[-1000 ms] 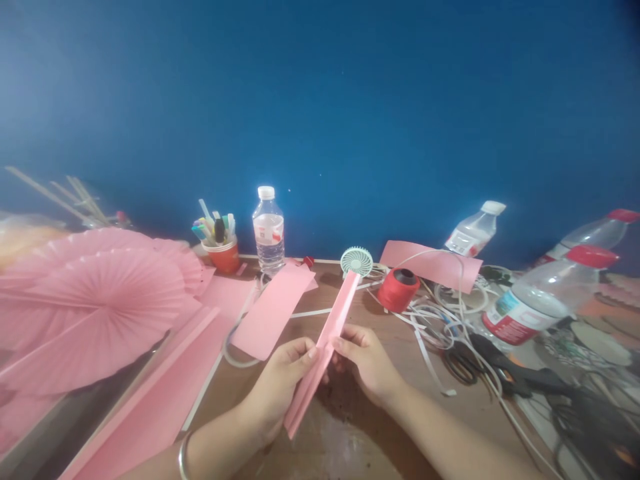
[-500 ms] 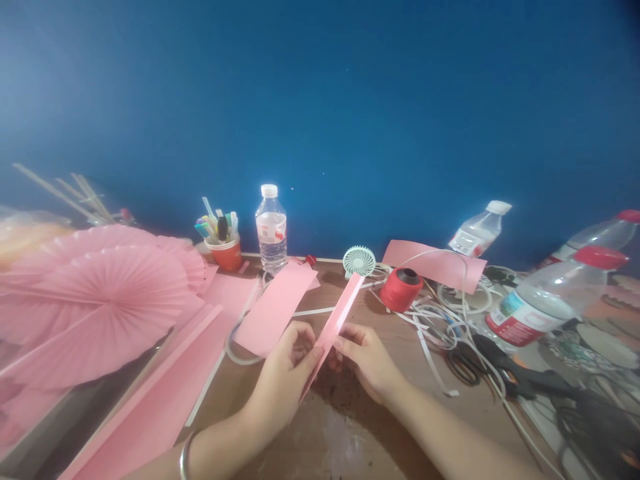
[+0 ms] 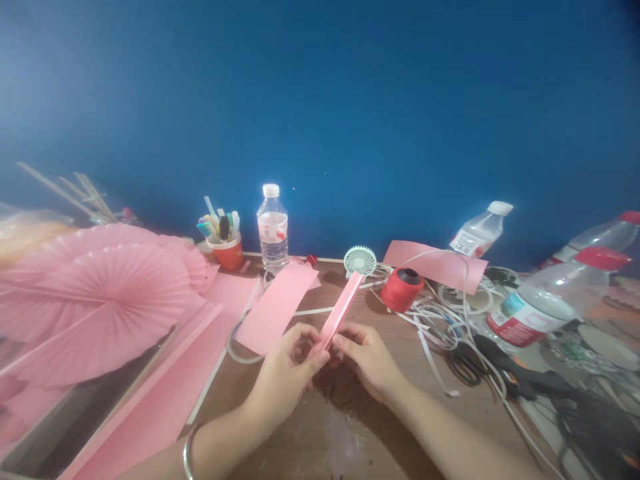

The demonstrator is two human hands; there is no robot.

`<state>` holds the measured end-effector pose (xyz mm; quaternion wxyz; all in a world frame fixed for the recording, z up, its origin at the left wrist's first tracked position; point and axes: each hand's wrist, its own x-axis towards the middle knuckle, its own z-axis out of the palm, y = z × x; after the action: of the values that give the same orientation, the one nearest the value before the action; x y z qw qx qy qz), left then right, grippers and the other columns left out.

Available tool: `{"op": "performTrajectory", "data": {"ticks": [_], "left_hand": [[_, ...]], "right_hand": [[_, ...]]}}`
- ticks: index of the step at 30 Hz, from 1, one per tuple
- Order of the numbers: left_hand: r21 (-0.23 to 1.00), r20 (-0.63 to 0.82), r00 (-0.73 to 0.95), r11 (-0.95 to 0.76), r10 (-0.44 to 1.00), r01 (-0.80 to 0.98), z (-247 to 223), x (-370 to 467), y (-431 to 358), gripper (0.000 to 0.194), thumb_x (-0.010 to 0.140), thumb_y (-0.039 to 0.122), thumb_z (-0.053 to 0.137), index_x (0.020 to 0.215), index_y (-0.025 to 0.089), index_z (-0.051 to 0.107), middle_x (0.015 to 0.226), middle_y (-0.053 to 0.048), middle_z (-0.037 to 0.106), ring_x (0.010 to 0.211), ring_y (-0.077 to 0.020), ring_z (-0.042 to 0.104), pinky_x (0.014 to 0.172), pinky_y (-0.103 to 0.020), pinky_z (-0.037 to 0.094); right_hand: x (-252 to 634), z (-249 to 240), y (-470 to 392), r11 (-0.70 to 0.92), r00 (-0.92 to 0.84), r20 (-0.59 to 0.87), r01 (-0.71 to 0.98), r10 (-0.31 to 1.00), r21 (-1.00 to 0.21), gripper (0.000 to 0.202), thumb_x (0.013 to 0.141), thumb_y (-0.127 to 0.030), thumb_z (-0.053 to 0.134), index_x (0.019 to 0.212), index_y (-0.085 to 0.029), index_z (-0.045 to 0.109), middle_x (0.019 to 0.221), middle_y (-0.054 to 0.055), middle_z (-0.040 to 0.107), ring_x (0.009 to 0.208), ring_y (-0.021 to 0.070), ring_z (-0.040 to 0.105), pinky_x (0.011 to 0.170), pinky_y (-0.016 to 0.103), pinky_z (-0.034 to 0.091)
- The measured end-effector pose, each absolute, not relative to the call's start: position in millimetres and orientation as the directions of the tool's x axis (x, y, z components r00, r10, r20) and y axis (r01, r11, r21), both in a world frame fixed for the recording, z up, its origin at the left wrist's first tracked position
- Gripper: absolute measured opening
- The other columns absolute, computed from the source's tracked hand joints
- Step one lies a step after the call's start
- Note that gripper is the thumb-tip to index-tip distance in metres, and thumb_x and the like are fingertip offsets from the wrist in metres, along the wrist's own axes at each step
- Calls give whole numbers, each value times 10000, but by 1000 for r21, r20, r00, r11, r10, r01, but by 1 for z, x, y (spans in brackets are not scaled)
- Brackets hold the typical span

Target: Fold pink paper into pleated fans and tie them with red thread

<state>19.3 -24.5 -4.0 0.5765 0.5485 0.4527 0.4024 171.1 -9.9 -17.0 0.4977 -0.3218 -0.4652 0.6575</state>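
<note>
Between my two hands is a narrow folded strip of pink paper (image 3: 342, 311), slanting up and to the right toward a small pale green fan (image 3: 360, 261). My left hand (image 3: 291, 363) pinches its lower part, with the thumb lying across the front. On the strip's right side, my right hand (image 3: 363, 352) grips it between thumb and fingers; some fingertips are hidden behind the paper. A flat pink paper piece (image 3: 277, 308) lies just beyond my left hand. To the right of the strip's upper end sits a red thread spool (image 3: 401, 290).
Pleated pink paper fans (image 3: 107, 303) and long pink sheets (image 3: 150, 393) cover the left side. A water bottle (image 3: 273, 233) and a cup of pens (image 3: 225, 253) stand at the back. Tangled white cord (image 3: 443, 320), black scissors (image 3: 467, 363) and a large bottle (image 3: 545, 307) crowd the right.
The pink strip has turned slightly and looks narrower, its lower end now covered by my left hand. My left thumb has shifted a little to the right across it.
</note>
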Motion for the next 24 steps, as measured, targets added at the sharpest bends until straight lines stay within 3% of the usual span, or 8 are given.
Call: {"op": "performTrajectory", "data": {"ticks": [4, 9, 13, 19, 24], "left_hand": [[997, -78, 262, 79, 962, 9, 1, 20, -24, 173, 774, 333, 561, 830, 182, 498, 677, 14, 615, 580, -100, 538, 458, -174, 398], [996, -55, 195, 41, 979, 79, 6, 20, -20, 118, 743, 287, 588, 739, 172, 564, 713, 2, 655, 685, -125, 597, 635, -216, 459], [993, -65, 183, 46, 981, 105, 4, 20, -19, 107, 730, 259, 600, 782, 180, 551, 688, 12, 660, 674, -127, 605, 634, -220, 461], [993, -48, 235, 22, 971, 113, -1, 19, -20, 89, 754, 252, 571, 787, 175, 541, 668, -4, 662, 659, -144, 612, 630, -245, 463], [973, -22, 221, -30, 975, 229, -3, 18, -21, 91, 724, 217, 581, 804, 177, 597, 751, -6, 648, 694, -134, 590, 652, -236, 455]], "right_hand": [[171, -17, -10, -88, -287, 17, -351, 958, -932, 152, 760, -239, 595, 832, -138, 684, 664, 28, 628, 558, 105, 522, 542, 227, 430], [172, -23, -9, -75, -247, 10, -332, 969, -940, 149, 738, -135, 527, 783, -137, 669, 640, 2, 591, 540, 94, 487, 551, 233, 417], [173, -25, -9, -64, -254, 11, -287, 967, -956, 159, 721, -106, 499, 762, -135, 650, 617, -9, 572, 538, 96, 479, 550, 232, 404], [170, -15, -15, -8, -264, 43, -189, 964, -982, 130, 744, -240, 573, 704, -127, 621, 561, -11, 548, 546, 112, 490, 567, 245, 390], [174, -12, -12, -84, -89, -71, -152, 994, -985, 198, 656, -297, 678, 613, -113, 617, 557, 11, 577, 535, 120, 488, 527, 243, 375]]}}
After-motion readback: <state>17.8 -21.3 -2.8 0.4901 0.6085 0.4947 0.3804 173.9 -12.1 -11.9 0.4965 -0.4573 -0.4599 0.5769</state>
